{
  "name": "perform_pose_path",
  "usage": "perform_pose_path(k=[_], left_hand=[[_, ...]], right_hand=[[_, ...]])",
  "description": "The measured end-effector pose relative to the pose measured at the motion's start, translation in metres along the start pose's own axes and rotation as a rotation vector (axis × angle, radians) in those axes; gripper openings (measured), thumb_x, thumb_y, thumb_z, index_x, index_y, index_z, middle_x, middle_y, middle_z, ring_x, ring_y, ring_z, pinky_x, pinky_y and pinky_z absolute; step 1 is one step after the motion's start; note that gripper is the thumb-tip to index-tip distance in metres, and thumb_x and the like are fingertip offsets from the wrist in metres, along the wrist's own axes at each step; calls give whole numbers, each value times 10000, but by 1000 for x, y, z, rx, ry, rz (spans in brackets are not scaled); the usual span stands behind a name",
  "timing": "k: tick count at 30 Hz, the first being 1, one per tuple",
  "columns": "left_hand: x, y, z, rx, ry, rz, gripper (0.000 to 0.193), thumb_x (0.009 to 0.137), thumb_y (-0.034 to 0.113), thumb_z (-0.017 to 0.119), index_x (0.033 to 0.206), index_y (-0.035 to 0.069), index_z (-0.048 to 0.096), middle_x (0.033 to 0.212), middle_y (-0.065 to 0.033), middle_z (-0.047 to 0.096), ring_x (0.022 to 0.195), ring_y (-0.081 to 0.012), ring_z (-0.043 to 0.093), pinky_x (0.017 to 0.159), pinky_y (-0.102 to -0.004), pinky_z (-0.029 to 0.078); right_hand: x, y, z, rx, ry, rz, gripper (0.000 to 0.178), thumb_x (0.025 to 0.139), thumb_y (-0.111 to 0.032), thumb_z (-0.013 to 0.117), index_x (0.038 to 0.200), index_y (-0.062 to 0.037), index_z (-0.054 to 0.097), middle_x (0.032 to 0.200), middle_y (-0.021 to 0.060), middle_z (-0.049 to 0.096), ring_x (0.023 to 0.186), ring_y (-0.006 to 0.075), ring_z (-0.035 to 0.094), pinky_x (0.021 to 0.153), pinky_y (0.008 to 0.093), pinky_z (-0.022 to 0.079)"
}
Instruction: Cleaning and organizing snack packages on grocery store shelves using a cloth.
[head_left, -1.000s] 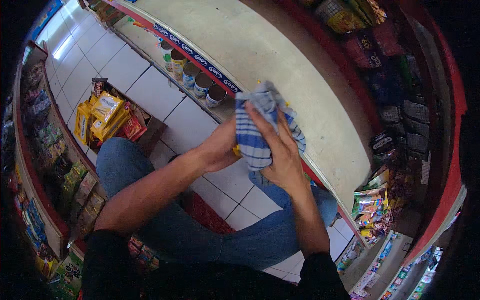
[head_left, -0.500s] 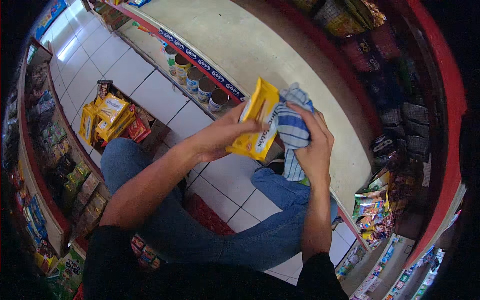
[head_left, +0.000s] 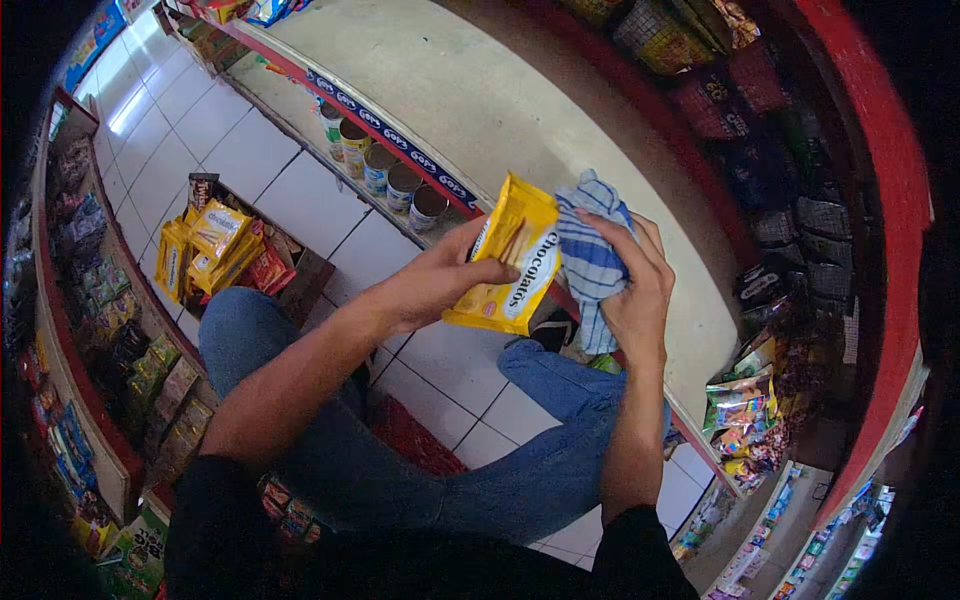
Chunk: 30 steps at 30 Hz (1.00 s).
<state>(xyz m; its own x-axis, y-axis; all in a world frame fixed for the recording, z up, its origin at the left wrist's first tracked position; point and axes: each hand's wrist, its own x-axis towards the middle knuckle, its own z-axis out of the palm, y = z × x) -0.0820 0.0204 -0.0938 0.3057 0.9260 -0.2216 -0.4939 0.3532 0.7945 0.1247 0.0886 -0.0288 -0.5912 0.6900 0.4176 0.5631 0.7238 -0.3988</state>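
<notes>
In front of me my left hand [head_left: 440, 277] grips a yellow wafer snack pack [head_left: 515, 262], its thumb pressed across the front. The pack is tilted, with its printed face toward me. Just to its right, my right hand [head_left: 638, 285] is closed round a bunched blue-and-white striped cloth [head_left: 592, 248], one end hanging below the fingers. The cloth is beside the pack's right edge; whether the two touch, I cannot tell. A cardboard box [head_left: 308, 275] on the floor at left holds several more yellow packs [head_left: 217, 230] and some red ones.
A cream shelf [head_left: 470, 90] with a red edge curves beyond my hands. Several cans [head_left: 402, 187] line the lower shelf. Hanging snack packets [head_left: 745, 410] fill the right side, and a packed rack [head_left: 130, 330] stands at left. My jeans-clad legs [head_left: 400, 470] are folded on white tiles.
The yellow pack has turned its front more toward me and moved slightly down. The striped cloth has shifted a little away from it, to the right.
</notes>
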Motion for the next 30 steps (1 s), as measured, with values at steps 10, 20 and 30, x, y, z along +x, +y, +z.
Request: perform_pose_path(k=[10,20,30], left_hand=[[4,2,-5,-459,38,-10,509,971,459,509,1286,60,480,1109,-89,669,917,-192,702,784,-327,587],[8,15,-16,-457,162,110,387,1000,384,489,1197,55,541,998,-65,685,842,-155,702,727,-293,597],[12,0,-12,-236,169,106,382,1002,373,491,1190,40,501,950,-34,670,776,-97,681,677,-252,586]], right_hand=[[-7,-19,22,174,137,20,661,650,-5,773,1285,-66,600,1234,132,625,1099,281,580,934,343,473],[-12,-14,18,235,-106,-171,578,623,-82,808,1187,-98,686,1084,102,689,1035,297,606,911,357,480],[-13,-25,23,190,-29,-47,615,631,7,772,1222,-132,674,1148,156,642,1099,319,570,940,362,467]])
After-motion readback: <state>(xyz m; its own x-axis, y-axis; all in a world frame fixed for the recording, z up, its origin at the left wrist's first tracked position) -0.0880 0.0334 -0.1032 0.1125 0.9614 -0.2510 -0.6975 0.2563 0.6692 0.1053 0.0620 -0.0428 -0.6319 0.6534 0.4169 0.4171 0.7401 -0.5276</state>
